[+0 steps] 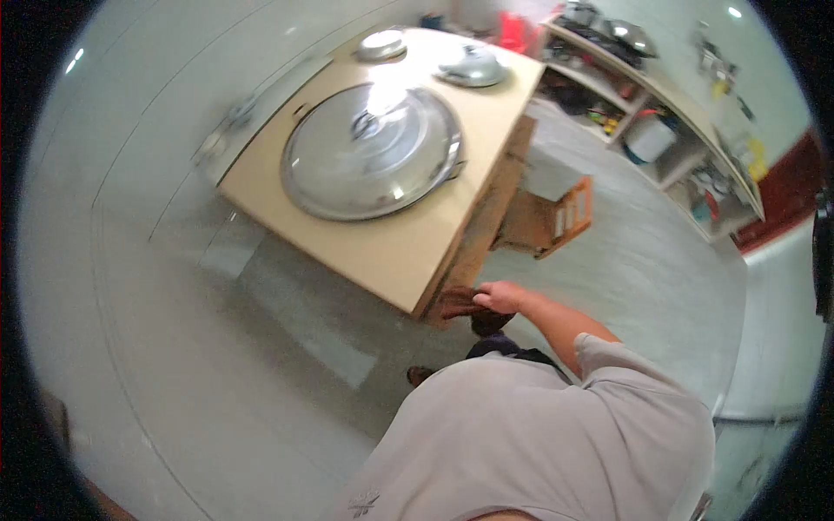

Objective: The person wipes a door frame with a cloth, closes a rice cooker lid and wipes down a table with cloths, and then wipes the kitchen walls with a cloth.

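My right hand (499, 297) is closed on a dark brown cloth (459, 303), which hangs beside the near corner of the table (408, 282). The arm reaches out from a light grey sleeve. On the table's pale top lies a large round metal lid or covered pan (373, 161) with a knob in its middle and side handles. Behind it are a smaller round metal container (381, 45) and another metal lid (472, 67). My left hand is out of view.
A wooden chair or stool (565, 217) stands right of the table. Farther right, a low open shelf unit (686, 108) holds pots, a white container (650, 137) and other kitchenware. A red object (512, 33) is behind the table. My dark shoe (420, 375) is on the floor.
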The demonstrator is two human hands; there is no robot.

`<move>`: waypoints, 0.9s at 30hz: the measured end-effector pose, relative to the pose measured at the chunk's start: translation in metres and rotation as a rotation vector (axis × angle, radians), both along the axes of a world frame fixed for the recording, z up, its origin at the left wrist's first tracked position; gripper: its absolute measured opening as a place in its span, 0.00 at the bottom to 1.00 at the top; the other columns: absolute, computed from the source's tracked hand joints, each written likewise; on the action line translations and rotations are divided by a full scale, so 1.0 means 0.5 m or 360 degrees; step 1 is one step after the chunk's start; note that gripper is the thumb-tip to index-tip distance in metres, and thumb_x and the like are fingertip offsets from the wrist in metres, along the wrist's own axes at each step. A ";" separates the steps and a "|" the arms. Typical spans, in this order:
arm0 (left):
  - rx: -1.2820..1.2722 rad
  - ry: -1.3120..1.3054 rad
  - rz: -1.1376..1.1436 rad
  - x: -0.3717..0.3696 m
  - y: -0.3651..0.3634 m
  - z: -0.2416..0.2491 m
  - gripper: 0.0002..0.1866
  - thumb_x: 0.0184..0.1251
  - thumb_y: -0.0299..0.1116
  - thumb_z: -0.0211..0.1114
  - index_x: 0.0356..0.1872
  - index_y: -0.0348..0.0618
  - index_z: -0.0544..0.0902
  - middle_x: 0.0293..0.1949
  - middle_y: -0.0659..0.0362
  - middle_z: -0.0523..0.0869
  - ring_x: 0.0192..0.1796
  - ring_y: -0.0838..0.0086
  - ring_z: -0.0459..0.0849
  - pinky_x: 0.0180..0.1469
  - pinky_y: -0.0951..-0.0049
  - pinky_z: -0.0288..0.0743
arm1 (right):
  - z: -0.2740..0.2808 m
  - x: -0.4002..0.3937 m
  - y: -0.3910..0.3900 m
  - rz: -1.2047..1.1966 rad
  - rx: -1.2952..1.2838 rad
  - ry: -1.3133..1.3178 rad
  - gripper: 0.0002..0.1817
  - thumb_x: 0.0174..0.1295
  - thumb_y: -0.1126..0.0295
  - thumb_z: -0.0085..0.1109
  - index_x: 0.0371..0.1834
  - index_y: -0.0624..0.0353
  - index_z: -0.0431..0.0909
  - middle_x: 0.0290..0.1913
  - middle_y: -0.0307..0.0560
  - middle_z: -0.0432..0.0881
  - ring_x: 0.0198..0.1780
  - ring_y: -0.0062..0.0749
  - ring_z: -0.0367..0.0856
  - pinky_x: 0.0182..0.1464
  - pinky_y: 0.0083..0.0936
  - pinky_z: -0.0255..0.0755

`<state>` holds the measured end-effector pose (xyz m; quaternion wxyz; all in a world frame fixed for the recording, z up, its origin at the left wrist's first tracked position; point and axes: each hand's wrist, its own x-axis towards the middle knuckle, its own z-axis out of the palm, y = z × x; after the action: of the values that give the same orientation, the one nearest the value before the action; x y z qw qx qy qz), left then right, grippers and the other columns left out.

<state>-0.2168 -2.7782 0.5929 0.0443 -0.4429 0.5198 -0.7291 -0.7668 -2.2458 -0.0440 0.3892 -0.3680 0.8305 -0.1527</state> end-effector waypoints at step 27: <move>0.1566 0.1607 0.1040 -0.152 0.778 -0.847 0.36 0.76 0.47 0.60 0.81 0.55 0.60 0.81 0.61 0.65 0.83 0.59 0.57 0.87 0.45 0.35 | -0.270 -0.539 0.235 0.0116 0.0349 0.0117 0.26 0.73 0.48 0.53 0.63 0.54 0.83 0.61 0.60 0.85 0.64 0.58 0.82 0.66 0.46 0.74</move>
<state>-0.2927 -2.3892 0.1696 0.2064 -0.7816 0.5839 -0.0742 -1.0362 -2.1285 -0.1787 0.4017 -0.3585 0.8420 -0.0333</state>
